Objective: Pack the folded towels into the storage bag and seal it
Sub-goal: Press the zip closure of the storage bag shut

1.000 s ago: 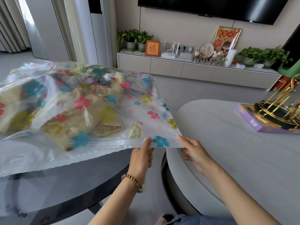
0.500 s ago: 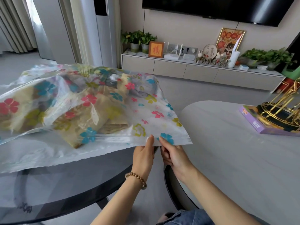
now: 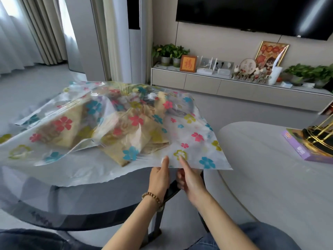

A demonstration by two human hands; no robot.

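Head view: hands, left (image 3: 159, 179), right (image 3: 191, 183), pinching storage bag (image 3: 189, 127) edge over dark glass table (image 3: 72, 201), TV cabinet (image 3: 201, 83) beyond

The storage bag (image 3: 191, 141) is a large translucent plastic sack printed with red, blue and yellow-green flowers, lying crumpled and puffed across the glass tabletop (image 3: 72, 204). Its near right corner is lifted and juts out past the tabletop's right edge. The folded towels (image 3: 115, 152), tan and loosely stacked, sit inside the bag near its middle and show through the plastic, over the near half of the tabletop; whether the bag's mouth is closed cannot be told.
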